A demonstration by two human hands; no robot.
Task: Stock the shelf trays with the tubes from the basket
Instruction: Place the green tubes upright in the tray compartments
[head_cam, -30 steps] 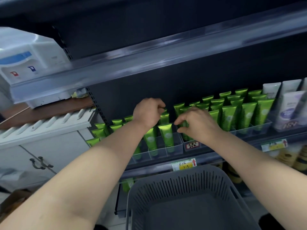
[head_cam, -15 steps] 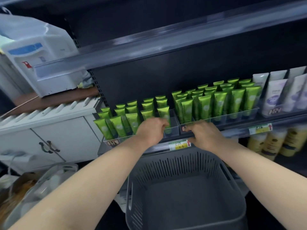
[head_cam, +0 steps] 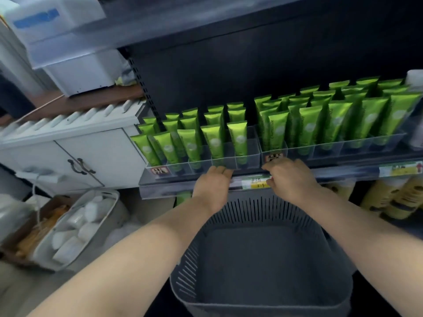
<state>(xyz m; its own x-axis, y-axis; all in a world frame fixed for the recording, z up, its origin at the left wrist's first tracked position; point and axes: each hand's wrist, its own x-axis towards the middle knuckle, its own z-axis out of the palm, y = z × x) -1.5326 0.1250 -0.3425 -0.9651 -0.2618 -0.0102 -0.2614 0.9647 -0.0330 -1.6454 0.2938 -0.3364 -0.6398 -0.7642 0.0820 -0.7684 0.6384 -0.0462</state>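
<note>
Two clear shelf trays stand side by side, the left tray (head_cam: 249, 164) and the right tray (head_cam: 332, 149), both filled with rows of upright green tubes (head_cam: 215, 143). My left hand (head_cam: 211, 187) rests with straight fingers against the front of the left tray. At the front of the right tray, by its red label, my right hand (head_cam: 289, 177) touches the tray with relaxed fingers. Neither hand holds a tube. The grey slotted basket (head_cam: 263, 294) sits below my arms and no tubes show inside it.
White tubes (head_cam: 414, 78) stand at the far right of the shelf. Yellow bottles (head_cam: 393, 200) fill the shelf below. A white cabinet (head_cam: 68, 152) stands left, with a white bin of packets (head_cam: 75, 227) on the floor.
Both hands came down from among the tubes to the trays' front edge. The view dropped and shifted left, showing more floor and basket.
</note>
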